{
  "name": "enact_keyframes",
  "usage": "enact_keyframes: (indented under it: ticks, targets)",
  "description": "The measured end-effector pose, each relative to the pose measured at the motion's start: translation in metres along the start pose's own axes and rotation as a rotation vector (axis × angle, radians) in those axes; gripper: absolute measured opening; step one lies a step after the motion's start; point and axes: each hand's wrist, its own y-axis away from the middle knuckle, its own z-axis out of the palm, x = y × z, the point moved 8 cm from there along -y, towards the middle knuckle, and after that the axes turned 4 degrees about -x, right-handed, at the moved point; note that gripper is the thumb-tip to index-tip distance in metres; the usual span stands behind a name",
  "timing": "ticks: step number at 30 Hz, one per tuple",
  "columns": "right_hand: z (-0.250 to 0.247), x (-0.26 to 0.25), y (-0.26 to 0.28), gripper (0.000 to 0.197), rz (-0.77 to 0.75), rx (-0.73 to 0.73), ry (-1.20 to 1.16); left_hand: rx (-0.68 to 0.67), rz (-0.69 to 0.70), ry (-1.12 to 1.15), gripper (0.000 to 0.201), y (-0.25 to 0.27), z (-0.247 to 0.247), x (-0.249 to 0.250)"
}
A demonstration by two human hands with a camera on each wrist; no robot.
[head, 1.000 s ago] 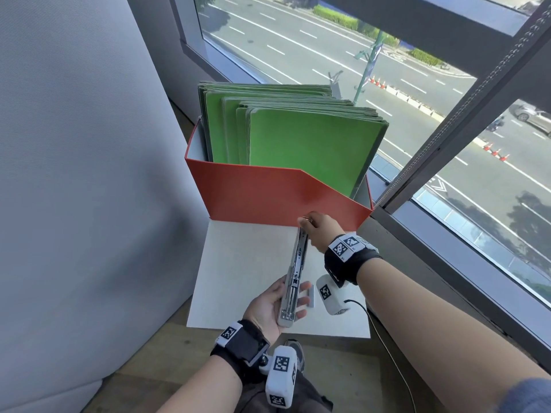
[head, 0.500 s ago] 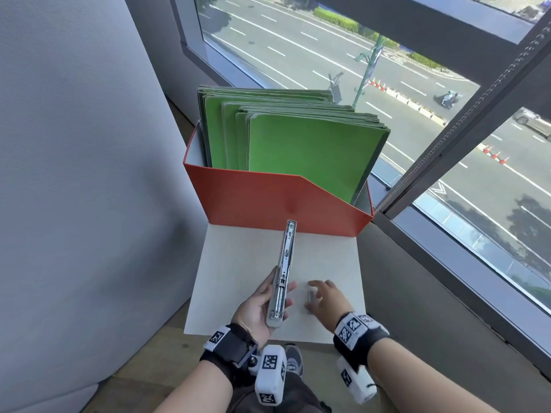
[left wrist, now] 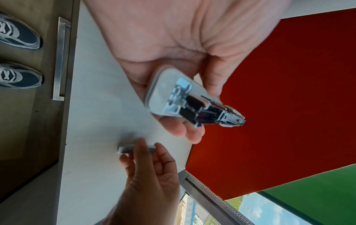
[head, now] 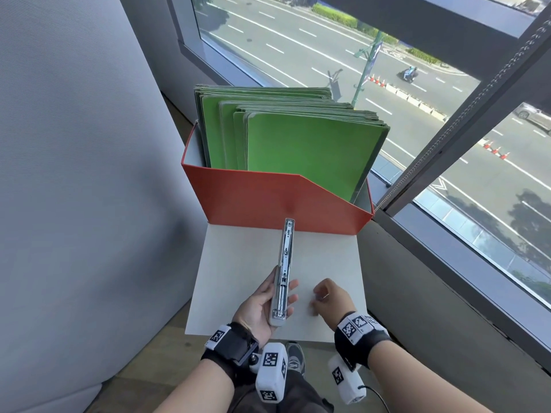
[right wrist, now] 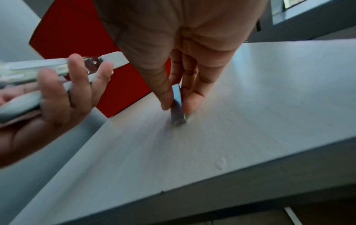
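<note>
Over the white tabletop [head: 238,263] by the window [head: 298,46] — left hand [head: 258,308] grips the stapler [head: 284,263], right hand [head: 331,298] pinches a staple strip [left wrist: 125,150].

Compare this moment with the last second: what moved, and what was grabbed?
The right hand left the far end of the stapler, drew back down to the white table and now pinches the strip of staples there. Unchanged: the left hand holds the opened stapler pointing at the red box, and the green folders stand in it.
</note>
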Motion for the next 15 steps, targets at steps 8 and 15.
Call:
enact_keyframes:
  ticks: [8, 15]
  targets:
    - [-0.059, -0.078, 0.018, 0.011, -0.191, 0.036, -0.416, -0.032, -0.004, -0.008, 0.041, 0.001, 0.004, 0.000]
    - [-0.046, -0.129, 0.021, 0.009, -0.294, 0.065, -0.178, -0.039, 0.026, -0.008, 0.036, -0.003, 0.012, 0.000]
